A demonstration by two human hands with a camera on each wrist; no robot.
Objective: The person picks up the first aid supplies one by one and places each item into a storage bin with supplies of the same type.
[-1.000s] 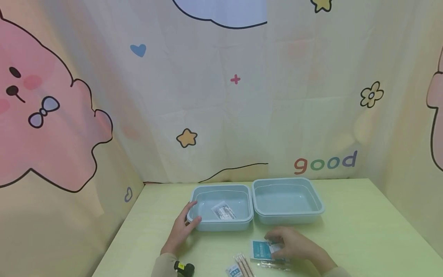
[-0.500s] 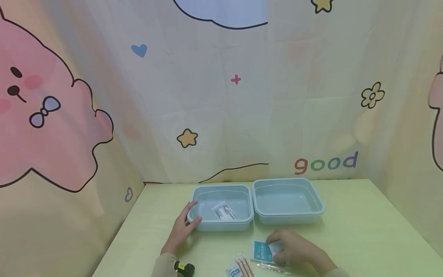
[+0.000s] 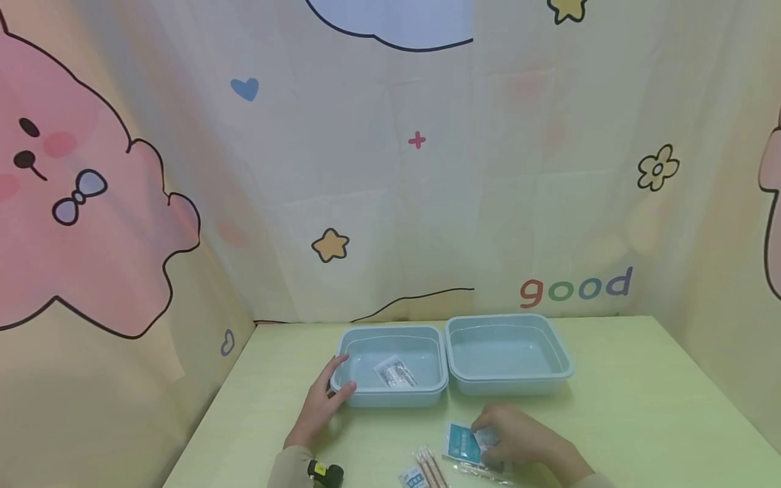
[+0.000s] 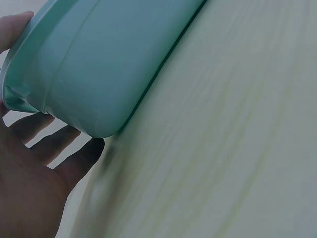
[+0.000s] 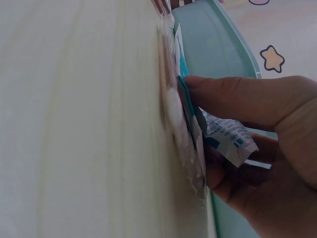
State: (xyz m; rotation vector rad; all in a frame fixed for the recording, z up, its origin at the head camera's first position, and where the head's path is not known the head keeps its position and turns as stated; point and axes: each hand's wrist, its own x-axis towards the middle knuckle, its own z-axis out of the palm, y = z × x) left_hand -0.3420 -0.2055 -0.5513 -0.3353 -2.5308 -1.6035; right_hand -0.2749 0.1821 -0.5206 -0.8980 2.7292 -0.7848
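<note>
My left hand (image 3: pixel 318 408) holds the left end of a light-blue plastic basin (image 3: pixel 396 398), with the thumb and a finger over its rim. In the left wrist view more fingers lie under its outer wall. Inside it is a small clear packet (image 3: pixel 395 372) with silvery print. My right hand (image 3: pixel 521 437) pinches a flat teal-and-white packet (image 3: pixel 462 443) at its right side. A printed white flap (image 5: pixel 230 138) curls up between thumb and fingers in the right wrist view. Under it lie cotton swabs (image 5: pixel 173 110) in a clear wrapper.
A second light-blue basin (image 3: pixel 509 386) stands against the first at the right. Near the front edge lies a clear pack of wooden-stick swabs (image 3: pixel 430 466) beside a blue-and-white sachet (image 3: pixel 413 477). A patterned curtain (image 3: pixel 390 203) hangs behind the table (image 3: pixel 641 407).
My right hand has shifted slightly right and down over the teal packet, and its fingers have closed more on it. The left hand stays at the basin.
</note>
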